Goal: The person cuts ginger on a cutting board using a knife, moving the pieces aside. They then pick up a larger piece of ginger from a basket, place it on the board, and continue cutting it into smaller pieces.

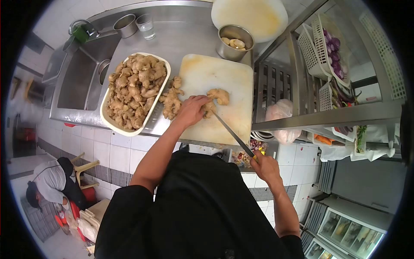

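On the white cutting board (211, 71), my left hand (192, 111) presses its closed fingers onto a piece of ginger (210, 108). My right hand (266, 167) is wrapped round the handle of a long knife (233, 134), whose tip end touches that piece. Just beyond the blade lies another ginger piece (220, 96). Several ginger roots (171, 105) rest along the board's left edge, close to my left wrist. Left of them stands a white tub (105, 117) heaped with ginger roots (137, 84). A metal pot (230, 53) behind the board holds pale pieces (235, 42).
A sink (79, 82) is at the left, with a metal saucepan (126, 26) and a glass (146, 28) behind it. A metal rack (327, 113) with vegetable baskets (312, 54) rises at the right. Another person (49, 179) bends low at the lower left.
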Tool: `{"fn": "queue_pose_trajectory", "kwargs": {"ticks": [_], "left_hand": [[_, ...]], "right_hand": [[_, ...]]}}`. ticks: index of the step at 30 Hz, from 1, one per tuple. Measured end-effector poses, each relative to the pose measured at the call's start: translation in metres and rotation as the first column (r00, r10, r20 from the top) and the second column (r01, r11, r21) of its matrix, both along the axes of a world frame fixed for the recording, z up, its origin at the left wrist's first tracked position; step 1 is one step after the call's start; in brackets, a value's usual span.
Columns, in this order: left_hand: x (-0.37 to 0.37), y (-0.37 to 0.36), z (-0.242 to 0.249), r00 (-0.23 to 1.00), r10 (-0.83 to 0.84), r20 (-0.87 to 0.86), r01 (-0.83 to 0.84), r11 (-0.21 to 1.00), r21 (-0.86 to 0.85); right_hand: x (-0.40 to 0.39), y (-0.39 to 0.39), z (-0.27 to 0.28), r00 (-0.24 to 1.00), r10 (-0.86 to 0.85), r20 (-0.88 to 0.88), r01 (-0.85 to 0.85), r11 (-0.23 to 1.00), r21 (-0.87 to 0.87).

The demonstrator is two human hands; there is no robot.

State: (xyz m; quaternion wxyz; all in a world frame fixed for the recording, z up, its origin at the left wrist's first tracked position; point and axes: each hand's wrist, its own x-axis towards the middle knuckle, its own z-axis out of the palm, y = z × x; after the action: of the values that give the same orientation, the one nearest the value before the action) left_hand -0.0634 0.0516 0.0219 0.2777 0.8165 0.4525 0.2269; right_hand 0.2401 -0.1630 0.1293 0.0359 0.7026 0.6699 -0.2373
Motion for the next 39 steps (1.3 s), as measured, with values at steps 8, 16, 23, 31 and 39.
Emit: {"fn": "queue_pose_trajectory", "kwargs": {"ticks": [8,16,23,31,39], "left_hand": [[0.006,0.015,0.015,0.993,0.024,0.119,-0.023,1.000,-0.009],[0.093,-0.007,0.071,0.864,0.030,0.503,-0.126,0.979,0.159],[0.093,-0.021,0.007,0.923,0.046,0.383,-0.091,0.991,0.101],[0.001,-0.063,0.004,0.949,0.314,-0.019,-0.299,0.918,0.259],[0.018,-0.055,-0.041,0.969,0.171,-0.179,-0.115,0.951,0.286]], "right_hand": [[-0.008,0.019,0.007,0.988,0.100,0.121,-0.096,0.995,-0.038],[-0.020,0.030,0.004,0.964,0.134,0.231,-0.100,0.983,-0.152],[-0.007,0.025,-0.024,0.991,0.081,0.109,-0.066,0.989,-0.130],[0.020,-0.019,-0.024,0.962,-0.216,-0.166,0.191,0.969,-0.156],[0.024,-0.037,-0.066,0.855,-0.355,-0.379,0.371,0.928,-0.033]]}}
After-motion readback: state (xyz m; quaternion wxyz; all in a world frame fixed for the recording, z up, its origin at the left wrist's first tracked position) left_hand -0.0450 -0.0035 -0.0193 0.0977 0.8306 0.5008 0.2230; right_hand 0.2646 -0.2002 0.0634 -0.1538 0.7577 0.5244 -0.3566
